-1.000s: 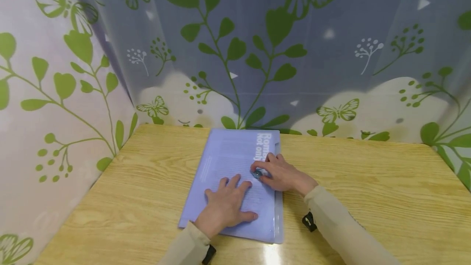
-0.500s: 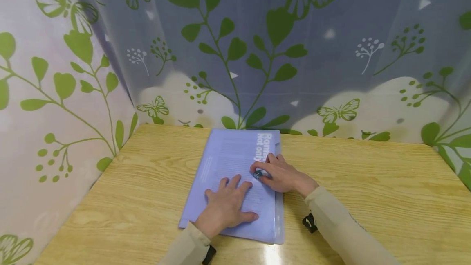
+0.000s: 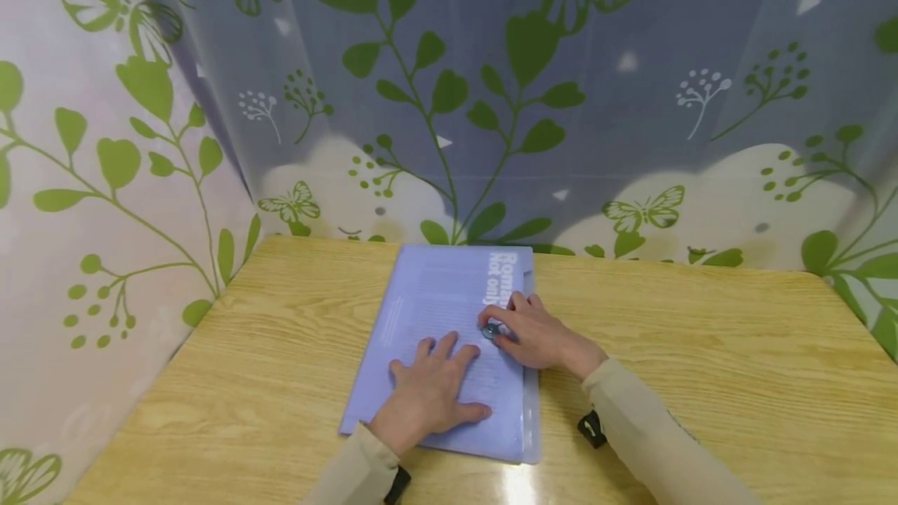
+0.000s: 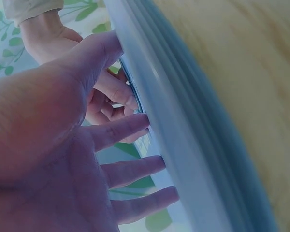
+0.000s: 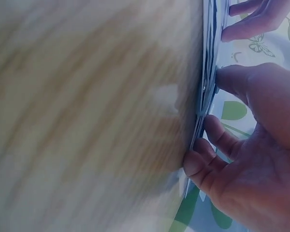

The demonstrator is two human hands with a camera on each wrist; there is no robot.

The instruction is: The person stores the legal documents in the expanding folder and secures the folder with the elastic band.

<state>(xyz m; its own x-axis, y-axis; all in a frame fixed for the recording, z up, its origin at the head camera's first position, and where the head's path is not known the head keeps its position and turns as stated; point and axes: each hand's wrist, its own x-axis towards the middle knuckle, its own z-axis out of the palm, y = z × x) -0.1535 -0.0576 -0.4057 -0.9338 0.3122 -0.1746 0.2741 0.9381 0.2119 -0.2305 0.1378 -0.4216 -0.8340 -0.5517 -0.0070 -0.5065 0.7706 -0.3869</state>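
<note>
A pale blue-violet plastic document folder (image 3: 435, 287) with white lettering lies flat on the table, its layered edge (image 4: 188, 111) seen close up in the left wrist view. My left hand (image 3: 428, 392) rests on its lower half, fingers spread and straight. On the right side of the folder, my right hand (image 3: 540, 336) pinches a small teal item (image 3: 492, 330) with a rounded part between thumb and forefinger; its kind cannot be told. In the right wrist view the other fingers of the right hand (image 5: 266, 140) touch the folder's side edge (image 5: 210, 53).
The wood-grain table (image 3: 673, 333) spreads out on both sides of the folder. A patterned cloth (image 3: 596, 100) with green leaves and butterflies hangs behind it, and another cloth wall (image 3: 105, 240) stands at the left. Black straps (image 3: 592, 429) show at the cuffs.
The head view has shifted very slightly. Both hands, the folder and the small teal item stay in nearly the same places.
</note>
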